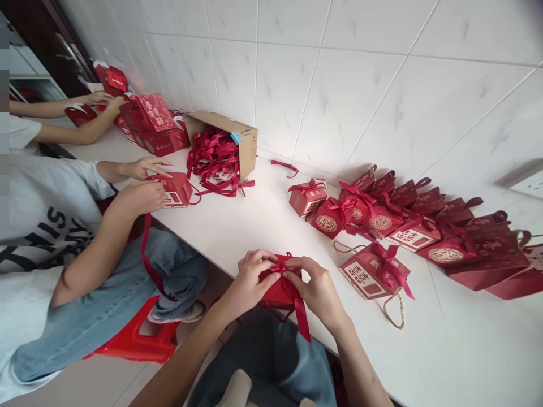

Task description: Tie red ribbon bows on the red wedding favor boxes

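A small red gift box [271, 295] sits at the table's front edge, right before me. Across its top runs a dark red satin ribbon [302, 319], one tail hanging down over the near side. My left hand [253, 277] pinches the ribbon at the middle of the box top, thumb against forefinger. From the other side my right hand [311, 281] pinches the same ribbon, the two thumbs nearly touching at the knot. The fingers partly hide the knot and the box top. To the right lies a box with a tied bow [389, 265] and twisted cord handles.
A tipped cardboard carton [248, 148] spills red ribbons [214, 152] onto the white table [263, 217]. Rows of red gift boxes [382, 222] line the wall at right. At left, a co-worker's hands [146, 195] hold another box; farther back, another person's hands [106, 102] handle boxes.
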Motion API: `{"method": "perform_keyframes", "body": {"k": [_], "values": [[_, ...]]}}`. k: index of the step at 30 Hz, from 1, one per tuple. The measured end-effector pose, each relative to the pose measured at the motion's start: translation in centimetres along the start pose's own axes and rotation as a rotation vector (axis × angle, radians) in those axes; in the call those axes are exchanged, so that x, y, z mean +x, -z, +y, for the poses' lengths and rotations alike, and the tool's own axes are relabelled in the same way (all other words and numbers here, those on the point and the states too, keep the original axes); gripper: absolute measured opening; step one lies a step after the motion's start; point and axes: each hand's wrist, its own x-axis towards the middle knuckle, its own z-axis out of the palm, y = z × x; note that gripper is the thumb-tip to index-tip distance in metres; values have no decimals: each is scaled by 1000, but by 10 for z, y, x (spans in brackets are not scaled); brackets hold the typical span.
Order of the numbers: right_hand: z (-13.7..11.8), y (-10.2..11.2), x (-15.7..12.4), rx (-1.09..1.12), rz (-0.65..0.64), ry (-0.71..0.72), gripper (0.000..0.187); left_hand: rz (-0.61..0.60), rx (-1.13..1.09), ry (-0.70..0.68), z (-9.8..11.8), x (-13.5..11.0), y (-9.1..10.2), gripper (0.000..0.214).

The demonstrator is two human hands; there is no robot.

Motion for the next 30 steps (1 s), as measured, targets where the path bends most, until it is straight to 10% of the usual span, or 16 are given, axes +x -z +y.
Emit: {"method": "perform_keyframes", "body": {"k": [30], "values": [[-3,-2,-19,-357,122,258,11,57,-220,184,13,11,-5,33]]}}
